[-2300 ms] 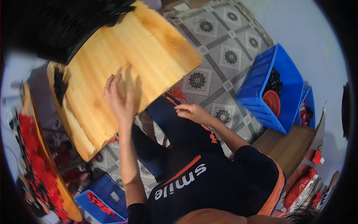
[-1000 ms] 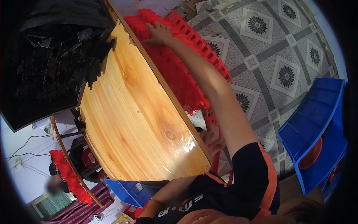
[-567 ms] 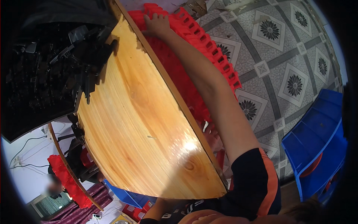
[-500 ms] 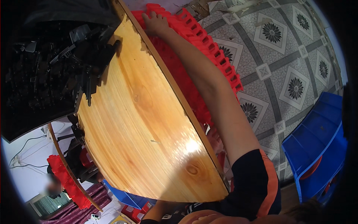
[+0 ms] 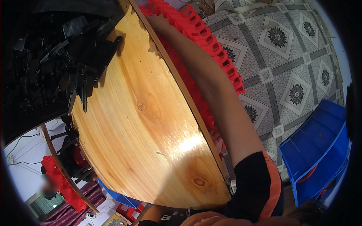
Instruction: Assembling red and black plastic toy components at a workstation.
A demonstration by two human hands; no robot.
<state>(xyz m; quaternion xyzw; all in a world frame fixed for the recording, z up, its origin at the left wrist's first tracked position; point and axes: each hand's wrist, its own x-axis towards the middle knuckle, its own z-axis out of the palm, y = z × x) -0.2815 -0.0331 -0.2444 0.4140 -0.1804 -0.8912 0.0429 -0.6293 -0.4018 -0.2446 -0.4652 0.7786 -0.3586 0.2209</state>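
Red basket (image 5: 206, 44) lengthwise along tabletop (image 5: 143, 128)

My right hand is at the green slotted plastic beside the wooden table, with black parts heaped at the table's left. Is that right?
Not quite: the slotted plastic is red, not green, as the head view shows. The right hand is at it, beside the wooden table, and black parts are heaped at the table's left.
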